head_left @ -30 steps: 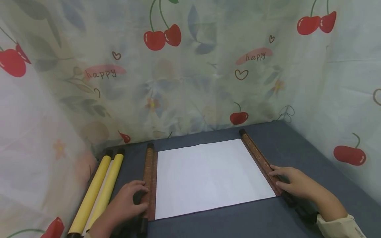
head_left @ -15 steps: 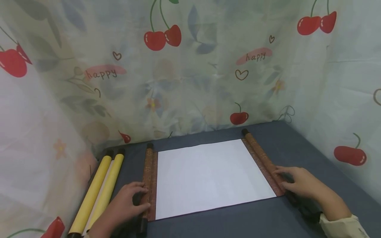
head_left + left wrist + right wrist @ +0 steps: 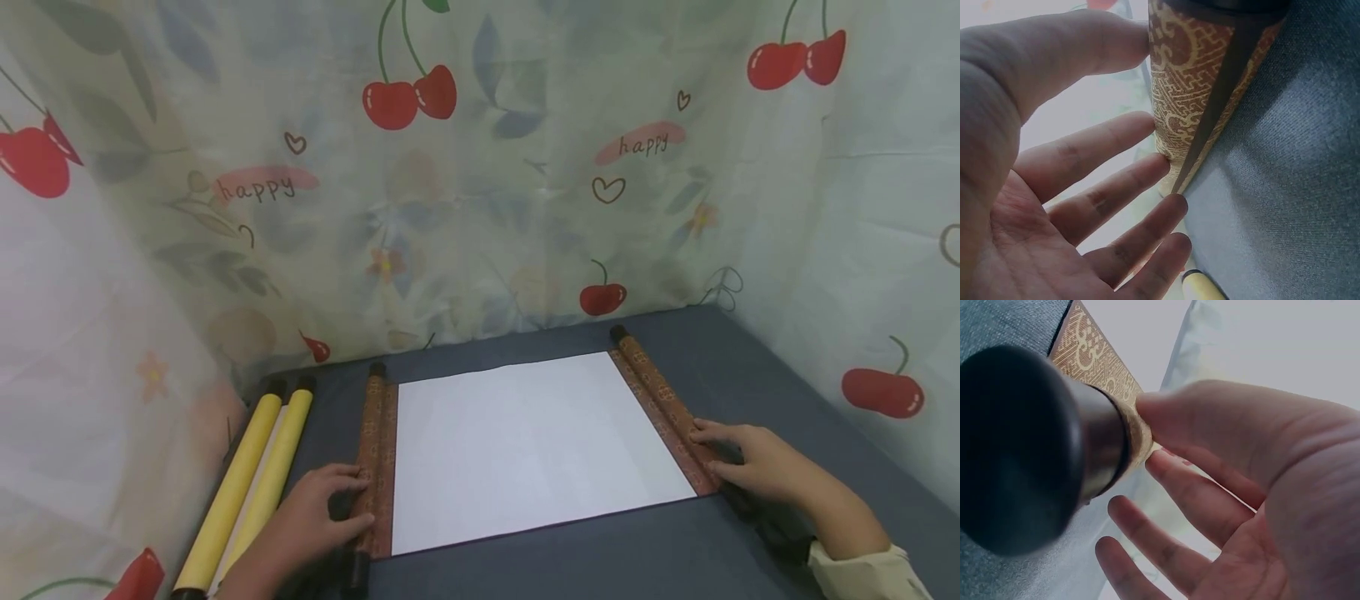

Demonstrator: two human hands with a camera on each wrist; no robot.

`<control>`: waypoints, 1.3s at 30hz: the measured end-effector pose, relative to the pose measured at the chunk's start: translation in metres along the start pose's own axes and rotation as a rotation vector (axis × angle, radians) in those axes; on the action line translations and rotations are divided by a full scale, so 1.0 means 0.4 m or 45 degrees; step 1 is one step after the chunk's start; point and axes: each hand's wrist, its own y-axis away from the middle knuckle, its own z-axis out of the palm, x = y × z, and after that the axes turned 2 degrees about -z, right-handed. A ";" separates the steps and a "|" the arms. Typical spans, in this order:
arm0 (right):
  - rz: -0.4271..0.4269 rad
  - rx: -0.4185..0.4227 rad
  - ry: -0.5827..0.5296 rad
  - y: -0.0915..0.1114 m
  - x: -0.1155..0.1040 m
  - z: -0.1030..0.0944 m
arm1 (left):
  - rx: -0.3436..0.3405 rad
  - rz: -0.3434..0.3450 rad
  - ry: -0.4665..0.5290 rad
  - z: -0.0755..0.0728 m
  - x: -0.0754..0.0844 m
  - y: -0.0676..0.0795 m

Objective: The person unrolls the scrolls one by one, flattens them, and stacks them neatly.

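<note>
A scroll with a blank white sheet point(image 3: 532, 450) lies spread flat on the dark grey tabletop. Brown gold-patterned rollers with black end knobs run along its two sides. My left hand point(image 3: 311, 512) touches the left roller point(image 3: 371, 433) near its front end, thumb and fingertips set apart along the outer side. In the left wrist view its fingers point(image 3: 1110, 137) are spread and nearly straight. At the right roller point(image 3: 654, 379), my right hand point(image 3: 765, 462) rests thumb and index fingertip on the outer side near the front. The right wrist view shows its other fingers extended, beside the black knob point(image 3: 1016, 450).
Left of the scroll lies another scroll with two yellow rollers point(image 3: 236, 500) and black ends, close to my left forearm. A cherry-printed curtain point(image 3: 480, 208) stands behind the table and along both sides. Bare grey tabletop point(image 3: 570, 558) shows in front of the sheet.
The right roller has turned and shifted slightly right, showing more of the patterned strip beside it; my right hand moved right with it. The left hand and roller have shifted very slightly left.
</note>
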 end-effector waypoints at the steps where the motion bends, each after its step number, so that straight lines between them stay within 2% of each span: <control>1: -0.005 -0.004 0.017 -0.001 0.001 -0.001 | 0.001 -0.005 -0.001 0.000 -0.002 0.001; 4: 0.007 -0.014 0.019 -0.003 0.003 -0.002 | 0.007 -0.014 -0.001 0.001 -0.008 0.003; 12: 0.092 -0.028 -0.102 -0.007 0.009 -0.002 | -0.011 -0.054 0.006 0.004 -0.025 0.003; 19: 0.067 0.018 -0.111 -0.010 0.016 -0.009 | -0.017 -0.066 -0.005 0.005 -0.029 0.001; 24: 0.105 0.004 -0.182 -0.010 0.026 -0.013 | -0.022 -0.079 0.005 0.005 -0.029 0.004; 35: 0.104 0.006 -0.210 -0.002 0.035 -0.014 | 0.000 -0.050 0.010 0.005 -0.048 0.006; 39: 0.115 -0.005 -0.205 0.005 0.037 -0.010 | -0.011 -0.065 0.027 0.008 -0.051 0.010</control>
